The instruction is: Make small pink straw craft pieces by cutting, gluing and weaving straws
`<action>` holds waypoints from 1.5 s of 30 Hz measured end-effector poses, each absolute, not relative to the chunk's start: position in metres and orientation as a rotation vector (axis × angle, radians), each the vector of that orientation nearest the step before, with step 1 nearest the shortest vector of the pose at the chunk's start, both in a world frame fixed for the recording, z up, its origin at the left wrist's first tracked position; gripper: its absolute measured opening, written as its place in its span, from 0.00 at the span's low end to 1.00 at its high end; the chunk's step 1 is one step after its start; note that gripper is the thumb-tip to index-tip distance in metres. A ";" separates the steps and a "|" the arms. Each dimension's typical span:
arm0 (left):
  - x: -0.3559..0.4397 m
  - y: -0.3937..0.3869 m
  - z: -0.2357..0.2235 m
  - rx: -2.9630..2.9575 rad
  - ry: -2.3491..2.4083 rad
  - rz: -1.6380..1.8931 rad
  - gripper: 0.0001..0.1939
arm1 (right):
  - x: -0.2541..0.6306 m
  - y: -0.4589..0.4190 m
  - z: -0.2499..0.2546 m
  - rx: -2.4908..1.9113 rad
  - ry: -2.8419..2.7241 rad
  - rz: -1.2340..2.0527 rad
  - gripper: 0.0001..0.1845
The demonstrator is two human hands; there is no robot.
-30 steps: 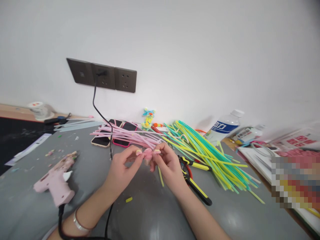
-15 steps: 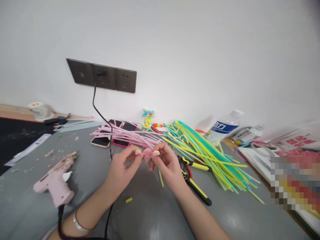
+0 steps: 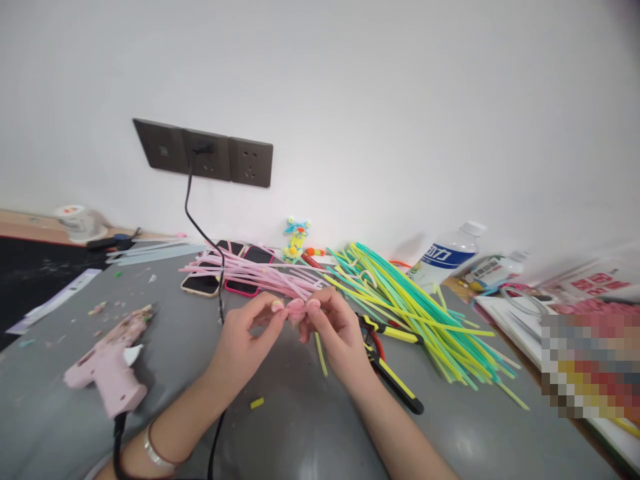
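Between my fingertips is a small pink fuzzy piece with rounded ends (image 3: 297, 308), apparently made of pipe cleaner. My left hand (image 3: 251, 328) pinches its left side between thumb and forefinger. On the right side, my right hand (image 3: 332, 328) grips it the same way, the other fingers curled beneath. Just behind the hands lies a bundle of pink pipe cleaners (image 3: 255, 272). Yellow-and-black pliers (image 3: 395, 380) rest on the table beside my right wrist. A short yellow scrap (image 3: 257, 403) lies below my left hand.
A pink glue gun (image 3: 107, 370) lies at the left, its black cord near my left forearm. Green and yellow pipe cleaners (image 3: 420, 313) spread at the right before a plastic bottle (image 3: 447, 253). Phones (image 3: 200, 284) lie under the pink bundle. A colourful figure (image 3: 297, 239) stands by the wall.
The pink piece has turned slightly in my fingers, so its right end now shows pink where a pale yellow part showed before. Both hands stay in nearly the same place.
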State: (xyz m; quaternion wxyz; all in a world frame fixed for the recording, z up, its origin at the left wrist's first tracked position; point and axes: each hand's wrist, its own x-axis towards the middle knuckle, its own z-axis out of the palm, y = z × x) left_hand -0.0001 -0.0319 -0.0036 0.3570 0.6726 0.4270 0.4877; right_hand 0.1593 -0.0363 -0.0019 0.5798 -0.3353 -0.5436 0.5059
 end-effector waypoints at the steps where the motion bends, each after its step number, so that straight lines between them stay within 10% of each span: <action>1: 0.000 -0.032 -0.003 1.743 1.106 1.261 0.09 | 0.159 -0.036 -0.002 -0.789 -1.263 1.190 0.14; 45: 0.001 -0.034 0.003 1.669 1.091 1.263 0.08 | 0.160 -0.036 -0.001 -0.793 -1.146 1.336 0.15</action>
